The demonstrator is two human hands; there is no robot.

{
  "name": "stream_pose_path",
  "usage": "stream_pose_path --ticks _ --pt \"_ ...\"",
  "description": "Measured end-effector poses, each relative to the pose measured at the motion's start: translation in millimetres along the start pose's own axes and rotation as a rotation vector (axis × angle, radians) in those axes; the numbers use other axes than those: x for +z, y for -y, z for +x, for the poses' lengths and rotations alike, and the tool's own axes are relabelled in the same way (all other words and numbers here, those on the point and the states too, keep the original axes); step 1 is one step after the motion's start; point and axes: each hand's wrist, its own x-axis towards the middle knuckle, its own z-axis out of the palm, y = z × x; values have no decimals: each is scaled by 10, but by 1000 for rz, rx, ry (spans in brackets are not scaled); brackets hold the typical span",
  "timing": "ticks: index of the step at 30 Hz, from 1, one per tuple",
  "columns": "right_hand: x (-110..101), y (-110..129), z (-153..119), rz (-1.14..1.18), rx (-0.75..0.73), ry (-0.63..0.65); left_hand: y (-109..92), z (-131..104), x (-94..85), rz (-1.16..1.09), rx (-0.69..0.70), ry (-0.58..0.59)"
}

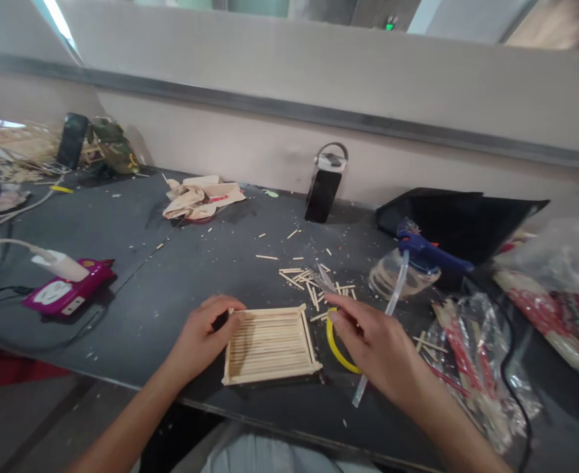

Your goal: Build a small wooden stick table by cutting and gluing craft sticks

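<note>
A shallow rectangular tray of thin wooden sticks [272,341] lies near the table's front edge. My left hand [204,336] grips its left side, thumb over the upper left corner. To the right of the tray, my right hand [368,332] is closed with thumb and forefinger together by the scissors [324,281] and their yellow handle [337,348]; whether it holds them is hard to make out. Short cut sticks [294,277] are scattered around the blades. A clear glue stick [358,392] shows below my right hand, in line with a blue glue gun [430,253].
A phone [323,196] leans on a bottle [332,159] by the wall. Crumpled paper [200,199] lies at the back, and a magenta power strip [69,292] at left. Plastic bags of sticks [484,368], a cable [509,387] and a black bag [447,220] are at right.
</note>
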Motion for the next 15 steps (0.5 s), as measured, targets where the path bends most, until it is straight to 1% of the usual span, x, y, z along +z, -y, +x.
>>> stream_pose_path --ticks 2,4,7,9,12,15 --pt "53 -41 -44 96 117 98 -4 -9 -5 -30 5 -27" --pt "128 -45 -65 210 177 194 -20 -30 -12 -54 20 -69" --pt "210 -19 -53 364 218 238 -65 -76 -15 -81 52 -154" --pt "226 8 -24 482 186 275 -109 -98 -8 -98 52 -197" --pt "214 52 38 690 135 357 -197 -66 -5 -142 -24 -249" --pt "182 92 120 840 182 340 -304 84 -37 -289 -168 -298"
